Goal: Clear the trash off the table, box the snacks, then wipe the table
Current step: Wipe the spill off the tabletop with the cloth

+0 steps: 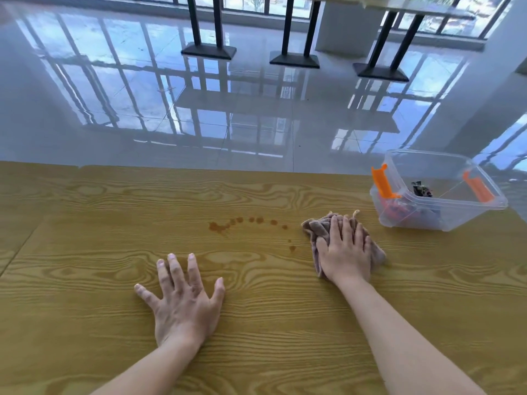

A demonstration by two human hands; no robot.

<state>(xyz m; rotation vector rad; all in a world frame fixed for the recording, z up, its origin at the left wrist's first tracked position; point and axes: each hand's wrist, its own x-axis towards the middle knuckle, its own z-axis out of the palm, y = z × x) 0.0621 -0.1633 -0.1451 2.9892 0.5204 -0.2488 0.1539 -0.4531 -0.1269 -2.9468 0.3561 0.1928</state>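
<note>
A crumpled mauve cloth (pixel 315 228) lies on the wood-grain table (pixel 85 252), and my right hand (pixel 346 250) presses flat on it with straight fingers. A trail of brown spill drops (pixel 219 227) curves across the table just left of the cloth. My left hand (pixel 182 297) rests flat on the table, fingers spread, below the spill. At the table's far right stands a clear plastic box (pixel 484 206) with orange clips, holding snack packets (pixel 422 191).
The table's far edge runs across the middle of the view, with glossy tiled floor beyond it. Black table bases (pixel 295 59) stand on the floor at the back. The box sits close to the table's far edge.
</note>
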